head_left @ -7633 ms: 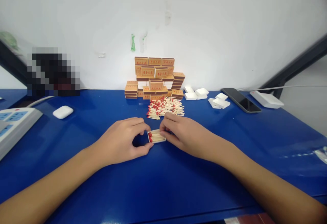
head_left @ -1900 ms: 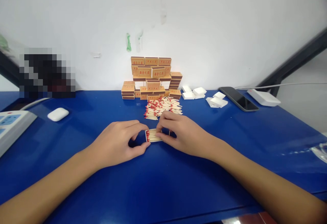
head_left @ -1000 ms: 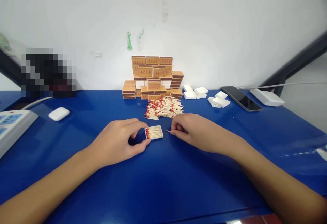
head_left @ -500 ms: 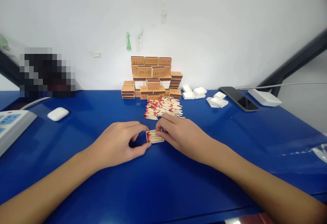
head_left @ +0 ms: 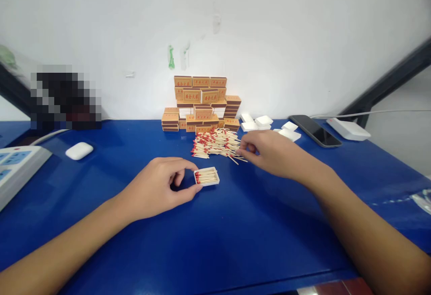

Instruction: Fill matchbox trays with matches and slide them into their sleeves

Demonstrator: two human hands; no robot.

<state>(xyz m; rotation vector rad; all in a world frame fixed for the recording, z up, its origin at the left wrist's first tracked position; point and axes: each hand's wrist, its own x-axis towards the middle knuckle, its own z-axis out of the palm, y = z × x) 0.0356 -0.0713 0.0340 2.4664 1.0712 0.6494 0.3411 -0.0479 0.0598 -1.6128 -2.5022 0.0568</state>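
My left hand [head_left: 168,185] grips the left end of a small white matchbox tray [head_left: 218,182] between thumb and forefinger. In the tray lie several matches [head_left: 207,177], red heads to the left. Behind it is a loose pile of red-headed matches [head_left: 215,143] on the blue table. At the right edge of that pile, my right hand [head_left: 266,151] is closed in a pinch, its fingertips at the ends of matches; how many it holds is hidden.
Orange matchboxes [head_left: 202,113] are stacked against the wall behind the pile. White trays [head_left: 257,122], a phone [head_left: 315,130] and a white box [head_left: 348,129] lie to the right. On the left are a white earphone case [head_left: 79,151] and a power strip [head_left: 25,165].
My right hand has moved from the tray to the right and back, up to the match pile. The tray now shows fully, still in my left hand, slightly turned.
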